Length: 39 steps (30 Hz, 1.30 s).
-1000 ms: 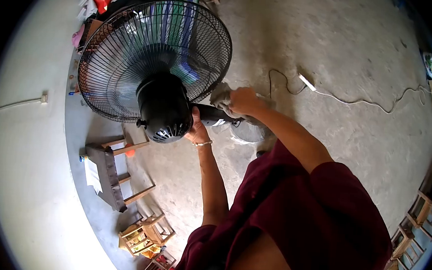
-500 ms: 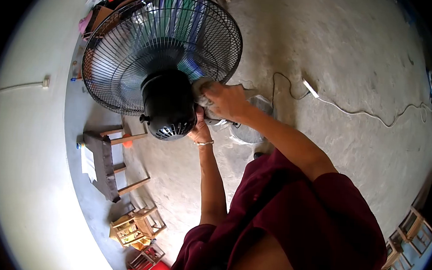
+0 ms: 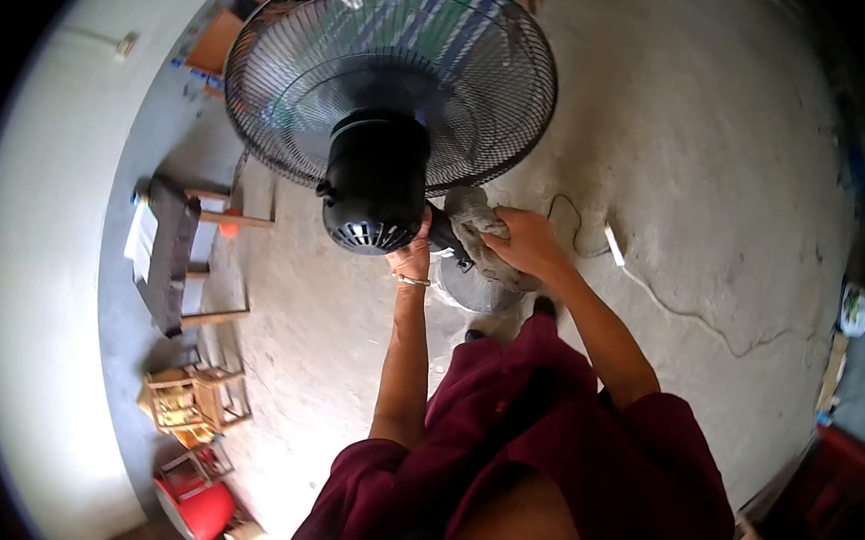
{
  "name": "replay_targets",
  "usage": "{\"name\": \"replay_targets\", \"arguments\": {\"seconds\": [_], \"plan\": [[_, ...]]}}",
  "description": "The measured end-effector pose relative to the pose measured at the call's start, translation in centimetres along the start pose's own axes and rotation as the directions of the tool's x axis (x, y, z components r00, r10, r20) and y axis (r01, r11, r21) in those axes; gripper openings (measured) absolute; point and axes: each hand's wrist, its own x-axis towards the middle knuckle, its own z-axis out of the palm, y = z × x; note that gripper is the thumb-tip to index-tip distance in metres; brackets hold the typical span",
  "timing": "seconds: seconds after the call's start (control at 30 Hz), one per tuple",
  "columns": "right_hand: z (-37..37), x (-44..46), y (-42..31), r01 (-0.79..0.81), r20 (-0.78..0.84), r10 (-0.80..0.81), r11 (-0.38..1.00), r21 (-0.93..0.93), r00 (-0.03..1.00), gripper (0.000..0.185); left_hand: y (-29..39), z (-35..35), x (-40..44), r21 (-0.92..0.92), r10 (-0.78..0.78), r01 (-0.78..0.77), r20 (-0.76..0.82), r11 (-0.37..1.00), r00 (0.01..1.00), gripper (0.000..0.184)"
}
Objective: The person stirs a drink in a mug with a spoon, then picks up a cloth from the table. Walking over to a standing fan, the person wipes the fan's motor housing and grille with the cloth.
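A black standing fan (image 3: 377, 181) fills the upper middle of the view, its round wire grille facing away from me. My left hand (image 3: 413, 256), with a bracelet at the wrist, is closed on the fan just under the motor housing; part of its fingers is hidden behind the housing. To the right, my right hand (image 3: 527, 245) grips a crumpled grey rag (image 3: 478, 228). The rag hangs beside the fan's neck; whether it touches the neck I cannot tell. Below, the round fan base (image 3: 476, 291) stands on the floor, partly covered by the rag.
A white power strip (image 3: 615, 245) and its cord lie on the concrete floor (image 3: 701, 158) to the right. Along the left wall stand a dark-covered table (image 3: 168, 252), wooden chairs (image 3: 198, 399) and a red chair (image 3: 197, 509). Striped fabric (image 3: 449, 30) shows behind the grille.
My right hand and the rag have moved away from the motor housing, down and to the right. My left hand stays under the housing. The whole view has shifted, with the fan now farther right.
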Motion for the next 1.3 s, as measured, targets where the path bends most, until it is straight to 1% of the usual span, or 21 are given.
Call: {"name": "replay_targets", "arguments": {"seconds": [0.07, 0.1, 0.2, 0.27, 0.3, 0.37, 0.4, 0.43, 0.5, 0.63, 0.7, 0.77, 0.83, 0.87, 0.93, 0.97, 1.07, 1.1, 1.17, 1.27, 1.3], "plan": [[-1.0, -0.1, 0.3, 0.032, 0.044, -0.035, 0.998, 0.06, 0.998, 0.041, -0.2, 0.1, -0.3, 0.009, -0.01, 0.01, 0.015, 1.0, 1.0, 0.048], [-1.2, 0.2, 0.3, 0.031, 0.072, -0.041, 0.99, 0.134, 0.997, 0.043, -0.4, -0.2, -0.4, 0.163, 0.074, -0.082, 0.058, 0.983, 0.996, 0.038], [-1.2, 0.2, 0.8, 0.114, 0.025, -0.119, 0.985, 0.13, 0.993, 0.042, -5.4, -1.5, -0.7, 0.147, 0.122, -0.151, 0.19, 0.978, 0.974, 0.046], [-1.4, 0.5, 0.3, 0.109, 0.101, -0.131, 0.974, 0.2, 0.986, 0.041, -7.0, -2.0, -1.3, 0.193, 0.158, -0.209, 0.249, 0.959, 0.955, 0.046], [-1.5, 0.5, 0.0, 0.057, 0.14, -0.099, 0.959, 0.278, 0.985, 0.04, -8.4, -2.0, -1.6, 0.371, 0.288, -0.401, 0.325, 0.837, 0.901, 0.041], [-1.6, 0.5, -0.2, 0.125, 0.22, -0.179, 0.962, 0.242, 0.959, 0.038, -8.3, -0.4, -2.4, 0.443, 0.21, -0.342, 0.321, 0.829, 0.924, 0.034], [-1.1, 0.5, -0.4, 0.133, 0.227, -0.188, 0.963, 0.236, 0.956, 0.037, -8.6, -0.2, -2.5, 0.08, 0.074, -0.102, 0.295, 0.992, 0.953, 0.04], [-0.8, 0.4, -0.3, 0.085, 0.263, -0.137, 0.976, 0.2, 0.955, 0.035, -8.8, 0.0, -2.3, -0.309, -0.062, 0.145, 0.263, 0.94, 0.963, 0.047], [-0.6, 0.6, -1.2, 0.135, 0.305, -0.193, 0.97, 0.202, 0.933, 0.034, -8.3, 0.3, -2.9, -0.423, -0.055, 0.13, 0.186, 0.897, 0.981, 0.052], [-0.5, -0.2, -4.1, 0.277, 0.421, -0.272, 0.96, 0.051, 0.866, 0.034, -0.1, -2.1, -2.0, -0.166, -0.059, 0.104, 0.255, 0.981, 0.965, 0.061], [-0.4, -0.5, -4.7, 0.33, 0.482, -0.272, 0.943, -0.039, 0.833, 0.039, 2.9, -3.9, -2.0, -0.121, -0.039, 0.062, 0.186, 0.991, 0.982, 0.059], [0.0, -1.0, -6.0, 0.326, 0.451, -0.272, 0.944, -0.044, 0.85, 0.035, 3.6, -5.4, -2.6, -0.011, 0.068, -0.068, 0.152, 0.998, 0.986, 0.077], [0.9, -0.8, -6.5, 0.327, 0.441, -0.286, 0.945, -0.019, 0.851, 0.034, 2.0, -8.0, -3.8, 0.001, -0.056, 0.06, 0.351, 0.998, 0.935, 0.092], [1.0, -1.1, -6.7, 0.325, 0.46, -0.265, 0.944, -0.055, 0.847, 0.034, 2.3, -8.6, -4.2, -0.001, -0.112, 0.127, 0.462, 0.992, 0.88, 0.094], [3.1, -1.6, -7.9, 0.096, 0.463, -0.195, 0.969, 0.228, 0.865, 0.045, 1.2, -9.4, -5.6, -0.124, -0.122, 0.208, 0.491, 0.97, 0.862, 0.095], [3.4, -1.4, -8.4, 0.016, 0.534, -0.138, 0.974, 0.227, 0.834, 0.05, 0.6, -9.9, -5.8, -0.195, -0.111, 0.252, 0.537, 0.948, 0.836, 0.096], [3.9, -1.9, -7.8, -0.056, 0.586, -0.1, 0.968, 0.243, 0.804, 0.064, 0.1, -10.4, -5.4, -0.31, -0.15, 0.346, 0.515, 0.886, 0.844, 0.09], [2.6, -1.5, -8.4, -0.142, 0.602, -0.078, 0.94, 0.309, 0.794, 0.068, 0.2, -10.4, -4.4, -0.335, -0.086, 0.266, 0.467, 0.904, 0.88, 0.077], [2.1, -1.0, -9.4, -0.229, 0.595, -0.045, 0.898, 0.377, 0.803, 0.075, -1.0, -10.2, -4.6, -0.397, -0.151, 0.361, 0.47, 0.844, 0.87, 0.072], [1.4, 0.1, -7.3, -0.093, 0.38, 0.094, 0.995, -0.02, 0.92, 0.054, -1.9, -11.1, -3.5, -0.465, -0.271, 0.497, 0.47, 0.733, 0.84, 0.073], [1.8, 0.1, -7.4, -0.228, 0.282, 0.157, 0.943, 0.241, 0.946, 0.044, -1.6, -11.9, -2.5, -0.432, -0.312, 0.493, 0.424, 0.755, 0.85, 0.075]]}}
